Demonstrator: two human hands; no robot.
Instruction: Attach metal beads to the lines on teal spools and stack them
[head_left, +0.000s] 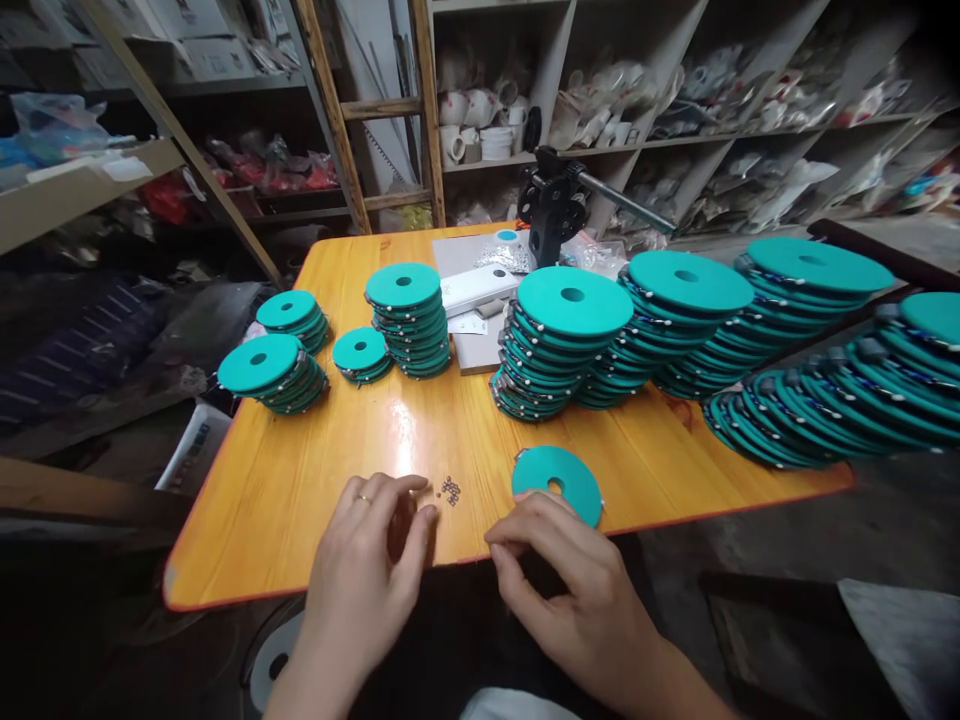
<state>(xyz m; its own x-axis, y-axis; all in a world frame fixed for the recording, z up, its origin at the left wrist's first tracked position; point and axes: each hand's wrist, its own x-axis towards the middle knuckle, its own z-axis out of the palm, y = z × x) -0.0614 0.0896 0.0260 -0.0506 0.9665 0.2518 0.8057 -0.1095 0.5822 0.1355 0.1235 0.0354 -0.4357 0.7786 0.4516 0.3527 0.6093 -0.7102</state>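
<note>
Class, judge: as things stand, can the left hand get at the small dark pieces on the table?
Probably yes: the left hand has thumb and forefinger apart beside the small dark pieces, with nothing visible in between. The right hand is over by the lone green disc.

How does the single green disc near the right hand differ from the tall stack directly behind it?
The single disc is one layer; the tall stack has many. The right hand partly covers the single disc, but not the tall stack. The single disc's hole shows yellow; the tall stack's looks dark. Both are green and round-topped.
</note>
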